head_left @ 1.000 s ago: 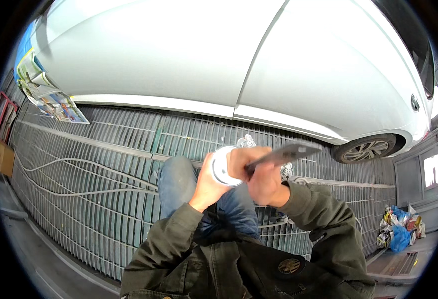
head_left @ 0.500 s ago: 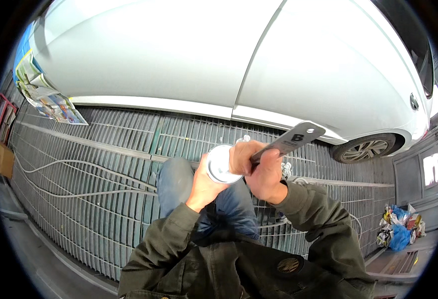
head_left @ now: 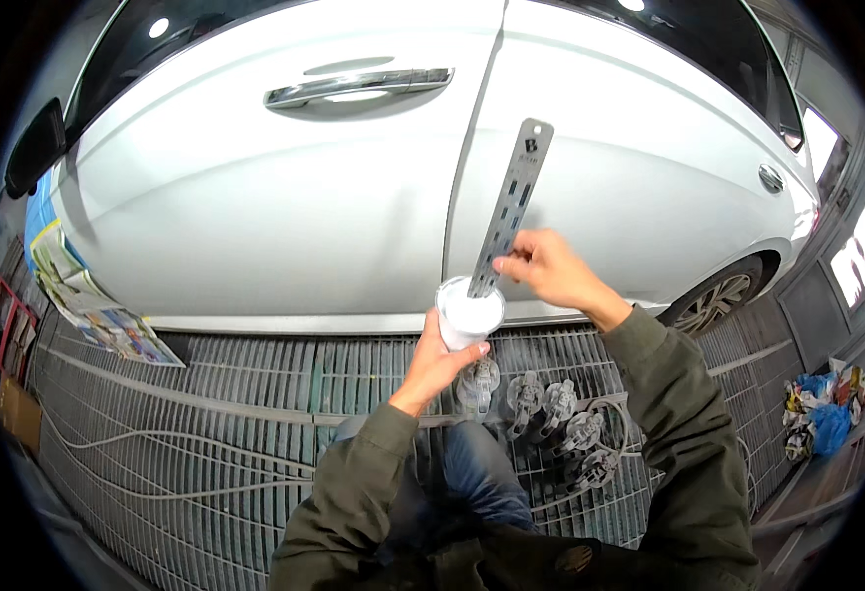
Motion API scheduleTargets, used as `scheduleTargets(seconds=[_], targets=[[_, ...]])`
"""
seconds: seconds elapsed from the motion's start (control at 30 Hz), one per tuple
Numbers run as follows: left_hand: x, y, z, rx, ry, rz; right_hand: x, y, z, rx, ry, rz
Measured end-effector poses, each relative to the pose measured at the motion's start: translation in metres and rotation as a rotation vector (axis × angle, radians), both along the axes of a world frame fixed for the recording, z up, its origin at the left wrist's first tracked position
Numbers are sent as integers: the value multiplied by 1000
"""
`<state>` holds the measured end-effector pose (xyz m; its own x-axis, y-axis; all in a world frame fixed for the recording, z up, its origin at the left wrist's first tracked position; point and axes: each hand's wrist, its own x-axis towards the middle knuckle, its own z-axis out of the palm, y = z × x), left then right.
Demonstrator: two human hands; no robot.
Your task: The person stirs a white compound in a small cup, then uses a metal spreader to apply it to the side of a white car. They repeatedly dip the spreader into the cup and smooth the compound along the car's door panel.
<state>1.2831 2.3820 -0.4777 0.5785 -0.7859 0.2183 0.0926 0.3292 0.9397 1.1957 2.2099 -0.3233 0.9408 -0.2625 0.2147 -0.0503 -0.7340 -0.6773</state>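
Note:
My left hand (head_left: 435, 369) is wrapped round a white cup (head_left: 471, 330), holding it in front of the white car's side. White liquid, like paint, shows inside its rim. A flat metal mixing stick (head_left: 513, 192) with rows of slots stands in the cup, tilted a little to the right. My right hand (head_left: 553, 272) pinches the stick just above the cup, thumb on its face. The stick's lower end is hidden in the cup.
The white car (head_left: 285, 227) stands close ahead, with a chrome door handle (head_left: 364, 87). Several grey spray guns (head_left: 561, 406) sit on the floor grating (head_left: 226, 414). A hose (head_left: 176, 435) lies at left. Masking newspaper (head_left: 107, 305) hangs at far left; crumpled waste (head_left: 829, 414) lies at right.
The view has tilted up, bringing the door handle and windows into sight. The stick has swung from leaning far right to nearly upright, and my right hand has moved away from the cup rim.

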Motion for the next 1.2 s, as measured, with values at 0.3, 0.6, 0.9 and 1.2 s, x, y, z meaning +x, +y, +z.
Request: scheduleTargets(seconds=[0.3, 0.6, 0.9, 1.2], targets=[[37, -39, 56, 60, -25, 63, 40, -17, 25, -15, -276, -104], [51, -57, 68, 78, -78, 102, 63, -32, 29, -49, -413, -78], [52, -64, 58, 48, -97, 143, 70, -39, 35, -29, -352, -171], [49, -64, 61, 47, -55, 123, 77, -57, 101, 58, -465, -70]])
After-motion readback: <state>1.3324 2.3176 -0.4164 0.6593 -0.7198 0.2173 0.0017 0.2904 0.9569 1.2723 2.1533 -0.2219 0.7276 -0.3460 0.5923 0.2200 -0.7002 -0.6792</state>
